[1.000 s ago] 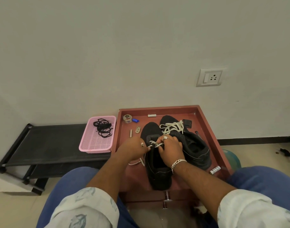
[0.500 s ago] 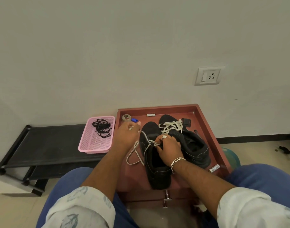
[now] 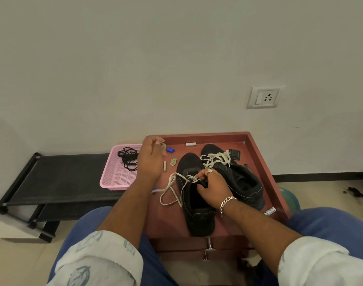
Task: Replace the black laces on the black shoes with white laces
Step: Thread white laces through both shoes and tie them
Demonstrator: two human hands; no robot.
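Two hands work at two black shoes on one red-brown tray.

Right hand (image 3: 212,188) pinches the white lace (image 3: 172,190) at the tongue of the near shoe (image 3: 197,215); left hand (image 3: 150,159) is raised above the tray (image 3: 259,162) with fingers curled, and I cannot tell if it holds the lace end. The far shoe (image 3: 242,180) carries one white lace already. One bundle of black laces (image 3: 128,158) lies in one pink basket (image 3: 114,180) just left of the tray.
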